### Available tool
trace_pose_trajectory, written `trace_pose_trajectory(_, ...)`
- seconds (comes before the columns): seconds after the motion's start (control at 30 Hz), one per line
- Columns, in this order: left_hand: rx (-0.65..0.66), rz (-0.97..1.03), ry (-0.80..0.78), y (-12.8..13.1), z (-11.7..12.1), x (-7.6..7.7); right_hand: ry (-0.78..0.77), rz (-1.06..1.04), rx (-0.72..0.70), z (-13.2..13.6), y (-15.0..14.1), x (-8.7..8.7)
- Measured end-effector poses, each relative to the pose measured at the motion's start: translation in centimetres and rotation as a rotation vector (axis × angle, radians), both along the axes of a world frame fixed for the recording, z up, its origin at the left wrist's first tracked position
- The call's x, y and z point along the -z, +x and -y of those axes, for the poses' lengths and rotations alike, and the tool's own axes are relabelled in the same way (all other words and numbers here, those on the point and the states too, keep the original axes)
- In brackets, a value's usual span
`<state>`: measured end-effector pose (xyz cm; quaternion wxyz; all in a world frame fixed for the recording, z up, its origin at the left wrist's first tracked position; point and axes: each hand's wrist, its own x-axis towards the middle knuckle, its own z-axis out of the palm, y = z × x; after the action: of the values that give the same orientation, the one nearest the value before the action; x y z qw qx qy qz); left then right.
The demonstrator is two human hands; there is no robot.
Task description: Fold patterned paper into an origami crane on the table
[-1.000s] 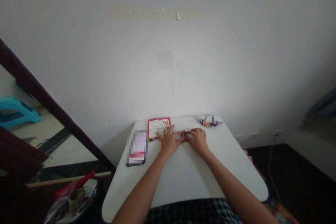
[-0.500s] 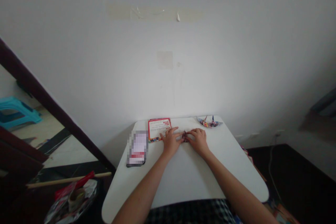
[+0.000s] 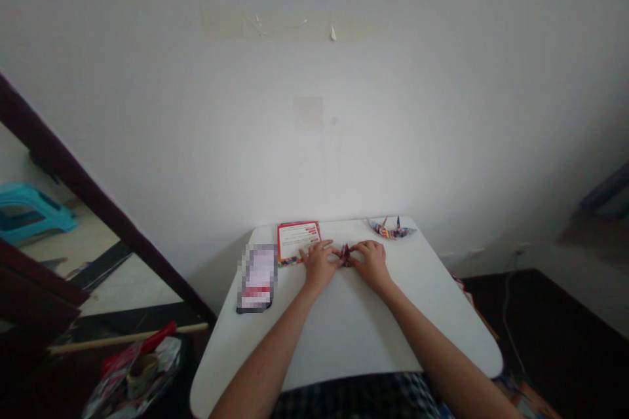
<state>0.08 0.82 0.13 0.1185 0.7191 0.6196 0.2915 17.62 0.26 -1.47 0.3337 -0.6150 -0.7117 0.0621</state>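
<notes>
A small folded piece of dark, reddish patterned paper (image 3: 346,255) stands on the white table (image 3: 354,334), a pointed part rising in its middle. My left hand (image 3: 320,263) pinches its left side between thumb and forefinger, the other fingers spread toward the printed card. From the right, my right hand (image 3: 371,262) pinches the other side with thumb and forefinger. Fingertips cover both ends of the paper. Beyond my right hand, a folded paper crane (image 3: 392,230) in mixed printed colours rests near the table's back edge.
Red-bordered printed cards (image 3: 297,240) lie at the back left, partly behind my left hand. A phone (image 3: 257,278) with a blurred screen lies at the table's left side. The wall (image 3: 324,163) rises behind the table. A lined bin (image 3: 142,373) stands on the floor at left.
My left fingers have drawn in slightly around the folded paper, and more of its raised point shows. The right hand stays almost in place.
</notes>
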Motion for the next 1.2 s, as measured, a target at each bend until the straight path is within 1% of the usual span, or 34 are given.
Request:
trace_pose_trajectory(0.2, -0.003, -0.013, 0.028, 0.0, 0.2, 0.0, -0.002, 0.014, -0.02, 0.2, 0.0, -0.1)
trace_pose_trajectory(0.43, 0.005, -0.019, 0.007, 0.0, 0.3, -0.1, -0.018, 0.019, -0.05, 0.3, 0.1, -0.6)
trace_pose_trajectory(0.63, 0.099, -0.043, 0.008, -0.8, 0.0, 0.0, -0.018, 0.013, -0.045, 0.4, 0.0, -0.8)
trace_pose_trajectory(0.73, 0.119, -0.036, 0.007, -1.1, -0.1, -0.1, -0.013, -0.011, -0.053, 0.6, -0.1, -1.0)
trace_pose_trajectory(1.0, 0.154, -0.005, 0.092, -1.3, -0.2, 0.0, 0.031, 0.019, -0.151, 0.8, -0.1, -1.2)
trace_pose_trajectory(1.2, 0.16, -0.027, 0.087, -1.5, -0.4, 0.3, 0.075, 0.04, -0.209, 0.8, -0.1, -1.1)
